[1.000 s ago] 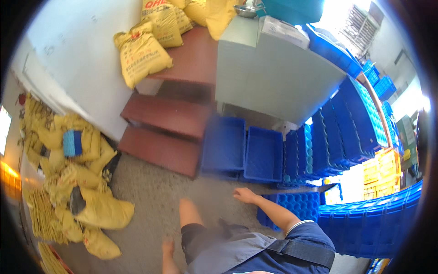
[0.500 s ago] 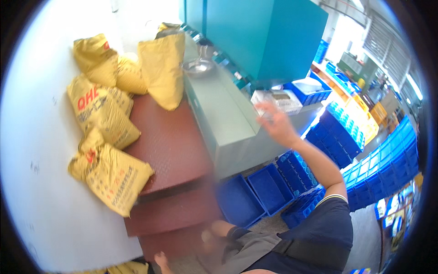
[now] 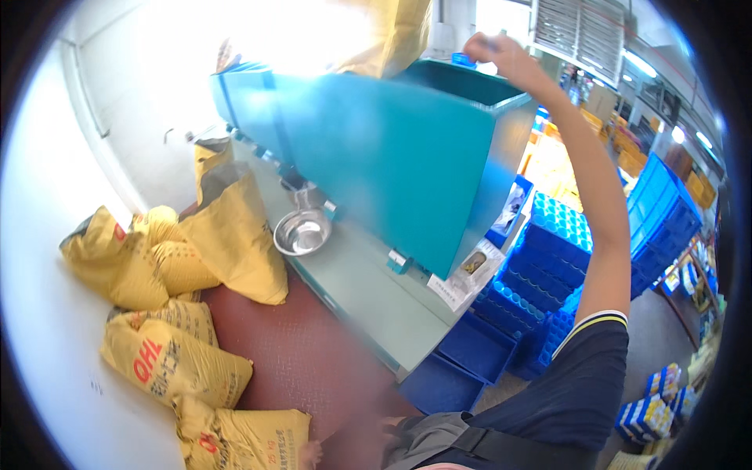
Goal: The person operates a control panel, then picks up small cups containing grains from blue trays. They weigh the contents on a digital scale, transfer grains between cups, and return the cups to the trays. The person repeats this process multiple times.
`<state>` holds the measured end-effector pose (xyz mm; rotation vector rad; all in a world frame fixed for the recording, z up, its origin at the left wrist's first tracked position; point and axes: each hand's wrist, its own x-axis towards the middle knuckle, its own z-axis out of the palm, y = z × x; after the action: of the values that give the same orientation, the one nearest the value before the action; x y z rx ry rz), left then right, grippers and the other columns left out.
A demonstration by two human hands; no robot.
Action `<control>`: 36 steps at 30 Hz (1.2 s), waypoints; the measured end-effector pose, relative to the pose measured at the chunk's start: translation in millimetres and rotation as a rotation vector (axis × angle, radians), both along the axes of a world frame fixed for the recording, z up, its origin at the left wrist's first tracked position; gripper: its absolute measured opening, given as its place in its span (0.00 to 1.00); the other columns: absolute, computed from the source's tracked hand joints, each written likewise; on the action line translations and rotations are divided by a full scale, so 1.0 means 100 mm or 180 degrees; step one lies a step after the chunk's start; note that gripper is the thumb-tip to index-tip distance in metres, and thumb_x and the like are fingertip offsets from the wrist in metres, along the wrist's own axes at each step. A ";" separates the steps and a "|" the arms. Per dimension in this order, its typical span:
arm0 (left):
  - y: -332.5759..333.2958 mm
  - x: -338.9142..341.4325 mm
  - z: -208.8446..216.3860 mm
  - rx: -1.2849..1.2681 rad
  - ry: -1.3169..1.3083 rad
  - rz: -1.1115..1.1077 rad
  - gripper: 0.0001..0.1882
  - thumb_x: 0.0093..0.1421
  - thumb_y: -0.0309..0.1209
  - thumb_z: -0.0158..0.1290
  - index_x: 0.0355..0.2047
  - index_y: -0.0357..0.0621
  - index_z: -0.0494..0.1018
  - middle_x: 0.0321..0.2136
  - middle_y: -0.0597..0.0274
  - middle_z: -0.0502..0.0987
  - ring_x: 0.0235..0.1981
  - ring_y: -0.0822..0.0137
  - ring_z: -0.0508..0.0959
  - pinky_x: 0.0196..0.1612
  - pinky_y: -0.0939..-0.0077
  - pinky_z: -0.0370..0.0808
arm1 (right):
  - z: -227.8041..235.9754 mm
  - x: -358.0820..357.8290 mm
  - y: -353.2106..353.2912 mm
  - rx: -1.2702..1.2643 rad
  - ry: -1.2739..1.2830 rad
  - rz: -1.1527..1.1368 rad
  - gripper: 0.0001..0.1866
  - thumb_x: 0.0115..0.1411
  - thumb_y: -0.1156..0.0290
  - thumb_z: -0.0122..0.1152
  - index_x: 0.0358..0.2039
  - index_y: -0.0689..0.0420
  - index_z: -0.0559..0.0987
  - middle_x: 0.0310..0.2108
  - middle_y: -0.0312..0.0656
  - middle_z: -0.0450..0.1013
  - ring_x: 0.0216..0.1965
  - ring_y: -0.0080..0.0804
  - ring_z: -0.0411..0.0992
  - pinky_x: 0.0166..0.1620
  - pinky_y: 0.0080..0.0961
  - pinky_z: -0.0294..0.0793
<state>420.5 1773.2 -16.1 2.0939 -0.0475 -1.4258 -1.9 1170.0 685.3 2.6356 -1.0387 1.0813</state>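
Observation:
High at the upper right, my right hand (image 3: 505,61) is raised over the rim of a large teal bin (image 3: 392,160). Its fingers are curled together, and what they hold, if anything, is too small to make out. A small blue thing (image 3: 464,59) shows just below the fingertips; whether it is touched I cannot tell. At the bottom edge, a bit of my left hand (image 3: 312,453) appears beside a printed yellow sack (image 3: 247,439), its fingers mostly hidden. Part of another yellow sack (image 3: 395,35) rises above the bin's opening.
A steel bowl (image 3: 302,232) and a white box (image 3: 468,276) sit on the grey-green ledge (image 3: 368,294) below the bin. More filled sacks (image 3: 168,356) lie along the left wall on a reddish-brown platform (image 3: 274,368). Blue crates (image 3: 540,258) are stacked at right.
My right hand has risen from near the white box to the bin's top rim. The view has shifted, bringing the bin's opening and the sack above it into sight.

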 end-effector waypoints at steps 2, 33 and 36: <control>0.10 -0.01 0.04 0.0333 0.0251 0.0345 0.10 0.65 0.37 0.49 0.36 0.46 0.76 0.23 0.66 0.74 0.25 0.65 0.75 0.27 0.68 0.71 | -0.02 0.24 -0.34 0.1276 0.0391 0.0262 0.17 0.63 0.59 0.56 0.41 0.61 0.80 0.35 0.44 0.78 0.36 0.31 0.78 0.40 0.28 0.77; -4.89 1.12 2.61 -0.1845 -0.0530 -0.2484 0.12 0.64 0.30 0.55 0.43 0.33 0.76 0.31 0.62 0.79 0.31 0.73 0.75 0.35 0.77 0.72 | -2.81 1.08 -1.37 0.4123 0.2369 -0.1285 0.20 0.69 0.59 0.46 0.46 0.61 0.80 0.48 0.52 0.75 0.48 0.49 0.73 0.54 0.48 0.70; -4.36 1.13 2.45 -0.1473 -0.0678 -0.2998 0.09 0.63 0.29 0.56 0.36 0.33 0.77 0.27 0.64 0.78 0.29 0.74 0.73 0.32 0.75 0.72 | -2.42 1.14 -1.64 0.3726 0.2945 -0.1069 0.21 0.70 0.58 0.46 0.47 0.61 0.80 0.48 0.52 0.75 0.49 0.48 0.73 0.54 0.49 0.70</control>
<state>533.5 1337.0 229.3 1.8526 -1.4573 -1.4404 112.3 1005.8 443.0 2.7718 -2.0063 -1.0910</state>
